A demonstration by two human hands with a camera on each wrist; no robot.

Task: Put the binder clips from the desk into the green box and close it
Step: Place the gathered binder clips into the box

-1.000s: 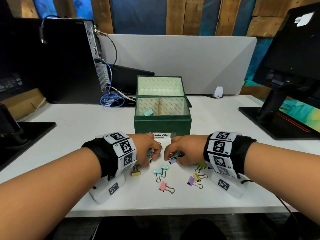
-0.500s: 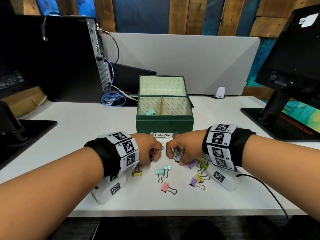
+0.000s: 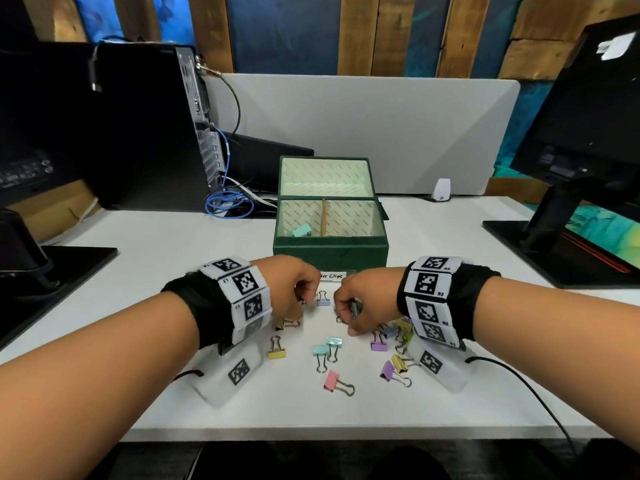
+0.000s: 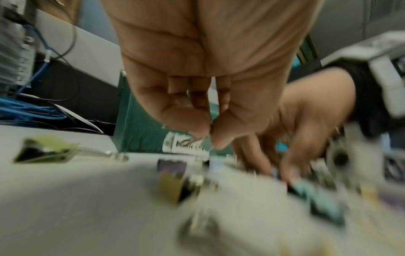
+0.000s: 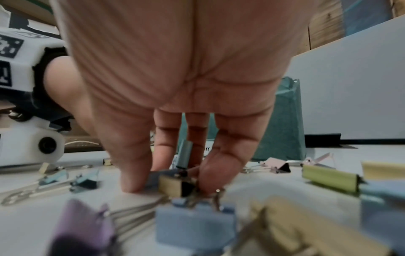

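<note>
In front of the green box (image 3: 329, 249), left hand (image 3: 291, 289) pinches a clip's wire handle (image 4: 195, 138); right hand (image 3: 363, 299) grips a grey-green clip (image 3: 355, 308).

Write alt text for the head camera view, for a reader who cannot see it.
Two hands, the left hand and the right hand, pick at pastel binder clips scattered on a white desk, the right holding a grey-green clip. Behind them stands an open green box, one mint clip in its left compartment.
</note>
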